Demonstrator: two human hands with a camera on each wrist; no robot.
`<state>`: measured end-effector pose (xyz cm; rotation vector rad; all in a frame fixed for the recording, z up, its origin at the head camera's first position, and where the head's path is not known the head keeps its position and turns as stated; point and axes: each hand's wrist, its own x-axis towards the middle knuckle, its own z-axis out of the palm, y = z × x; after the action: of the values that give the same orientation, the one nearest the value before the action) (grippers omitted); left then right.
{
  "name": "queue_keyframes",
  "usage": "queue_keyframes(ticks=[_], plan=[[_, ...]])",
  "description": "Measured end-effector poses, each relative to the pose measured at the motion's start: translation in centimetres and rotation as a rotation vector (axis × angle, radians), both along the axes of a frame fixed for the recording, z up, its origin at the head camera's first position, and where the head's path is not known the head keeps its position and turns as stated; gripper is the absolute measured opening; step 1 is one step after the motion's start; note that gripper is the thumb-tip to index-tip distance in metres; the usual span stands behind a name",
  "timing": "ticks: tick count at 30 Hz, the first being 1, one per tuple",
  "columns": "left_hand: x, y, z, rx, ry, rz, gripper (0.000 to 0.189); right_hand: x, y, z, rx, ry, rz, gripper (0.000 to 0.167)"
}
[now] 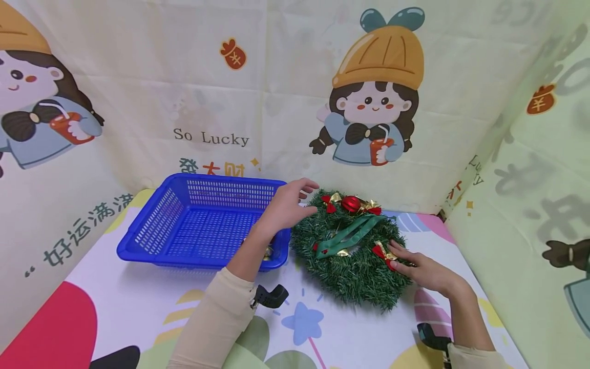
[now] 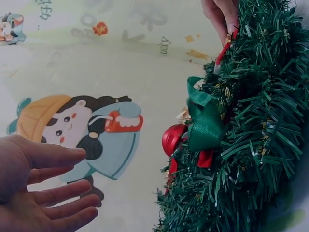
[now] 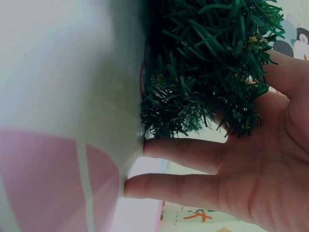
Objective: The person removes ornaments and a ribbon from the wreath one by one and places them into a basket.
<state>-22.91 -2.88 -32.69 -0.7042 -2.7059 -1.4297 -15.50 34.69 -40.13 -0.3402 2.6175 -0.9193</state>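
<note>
A green tinsel wreath [image 1: 355,277] lies on the table, trimmed with red and gold bows, a shiny red ball [image 1: 351,203] and a green ribbon [image 1: 352,234]. My left hand [image 1: 290,202] hovers by its upper left edge, empty, with fingers spread; the left wrist view shows this hand [image 2: 48,188] apart from the greenery. At the wreath's right side, my right hand [image 1: 426,271] has thumb and forefinger at a red and gold bow [image 1: 382,253], pinching it. Two straight fingers [image 3: 181,188] of that hand reach down to the tabletop beside the tinsel.
Left of the wreath stands a blue plastic basket [image 1: 154,212] with slotted walls; small golden pieces [image 1: 269,252] show in its near right corner, partly behind my left forearm. A printed cloth backdrop [image 1: 286,77] rises behind and along both sides of the patterned table [image 1: 138,302].
</note>
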Motion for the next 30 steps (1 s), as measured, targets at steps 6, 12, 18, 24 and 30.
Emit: queue_keyframes(ticks=[6, 12, 18, 24, 30], plan=[[-0.9, 0.8, 0.0, -0.005, -0.018, -0.044, 0.048, 0.0, 0.0, -0.1, 0.005, 0.005, -0.001, 0.067], [-2.4, 1.8, -0.3, -0.041, -0.039, -0.089, 0.047, 0.0, 0.1, -0.1, 0.003, 0.013, 0.004, 0.067], [-3.7, 2.7, -0.7, -0.089, -0.065, -0.126, 0.043, -0.1, 0.0, -0.1, -0.008, -0.001, 0.006, 0.067], [-5.0, 3.5, -0.9, -0.109, -0.119, -0.164, 0.044, -0.1, 0.1, -0.1, 0.002, 0.011, 0.015, 0.066], [-5.9, 4.5, -0.7, -0.186, -0.115, -0.184, 0.043, -0.1, 0.0, 0.0, 0.0, 0.003, 0.008, 0.066]])
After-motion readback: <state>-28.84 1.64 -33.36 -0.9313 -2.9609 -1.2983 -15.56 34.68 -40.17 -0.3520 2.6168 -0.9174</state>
